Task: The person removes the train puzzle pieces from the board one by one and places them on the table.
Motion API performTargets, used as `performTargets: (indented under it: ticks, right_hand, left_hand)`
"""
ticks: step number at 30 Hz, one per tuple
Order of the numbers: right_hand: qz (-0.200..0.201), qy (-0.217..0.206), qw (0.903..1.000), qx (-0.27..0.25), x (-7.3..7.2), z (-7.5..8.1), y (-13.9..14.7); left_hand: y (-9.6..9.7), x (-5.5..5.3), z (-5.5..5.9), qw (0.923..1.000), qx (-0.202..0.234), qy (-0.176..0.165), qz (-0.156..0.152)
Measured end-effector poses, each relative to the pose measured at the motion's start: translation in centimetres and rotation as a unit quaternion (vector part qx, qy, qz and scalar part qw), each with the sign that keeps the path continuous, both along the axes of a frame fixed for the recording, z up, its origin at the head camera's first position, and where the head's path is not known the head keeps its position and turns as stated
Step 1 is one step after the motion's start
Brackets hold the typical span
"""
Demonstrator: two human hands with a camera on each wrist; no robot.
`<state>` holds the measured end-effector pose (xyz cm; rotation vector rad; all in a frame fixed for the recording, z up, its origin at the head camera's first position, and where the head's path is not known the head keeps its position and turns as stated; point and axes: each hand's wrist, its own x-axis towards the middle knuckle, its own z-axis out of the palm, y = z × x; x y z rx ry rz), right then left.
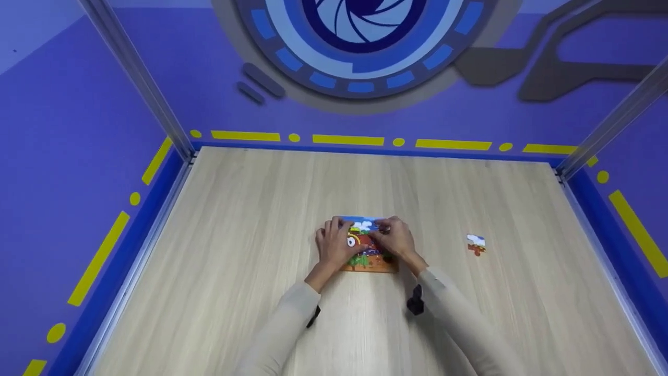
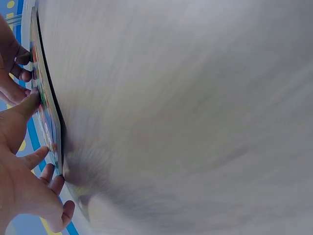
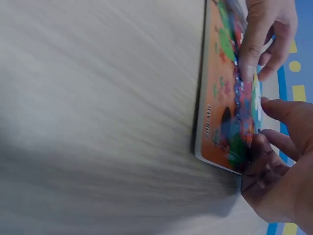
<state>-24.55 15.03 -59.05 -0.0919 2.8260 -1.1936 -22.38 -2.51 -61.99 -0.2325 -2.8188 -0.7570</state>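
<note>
A colourful jigsaw puzzle (image 1: 370, 265) in a flat tray with an orange lower border lies on the table. My left hand (image 1: 334, 243) spreads over its left side, the thumb reaching onto the picture and the fingers along the upper left edge. At the upper right, my right hand (image 1: 397, 237) has thumb and fingers bent together on a puzzle piece, mostly covered by the fingertips. The right wrist view shows this hand (image 3: 283, 152) at the tray's corner, its outer fingers curled. A loose puzzle piece (image 1: 476, 244), with cloud and orange parts, lies apart to the right.
The pale wood table (image 1: 250, 209) is bounded by blue and purple walls (image 1: 334, 117) with yellow dashes. Metal posts (image 1: 141, 83) stand at the back corners. Both sleeved forearms (image 1: 464, 318) reach in from the near side.
</note>
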Motion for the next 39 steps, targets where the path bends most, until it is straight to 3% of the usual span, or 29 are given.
performTargets:
  ticks: [9, 17, 26, 33, 39]
  right_hand:
    - [-0.052, 0.009, 0.9983, 0.026, 0.3, 0.1, -0.9]
    - [-0.077, -0.059, 0.9939, -0.052, 0.1, 0.2, -1.6]
    - [-0.092, -0.058, 0.9900, -0.090, 0.1, 0.1, -1.4]
    - [-0.106, -0.079, 0.9830, -0.128, 0.0, 0.0, -1.5]
    - [-0.122, -0.099, 0.9771, -0.143, -0.1, 0.0, -1.3]
  left_hand:
    - [0.3, 0.3, 1.3, 0.9996, -0.014, -0.021, 0.013]
    - [0.0, 0.1, 1.0, 0.9998, 0.001, -0.014, 0.011]
    - [0.2, 0.0, 1.1, 0.9998, -0.002, -0.017, 0.002]
    - [0.3, 0.1, 1.3, 0.9994, 0.002, -0.035, 0.005]
    - [0.5, 0.2, 0.9, 0.9997, 0.001, -0.025, 0.001]
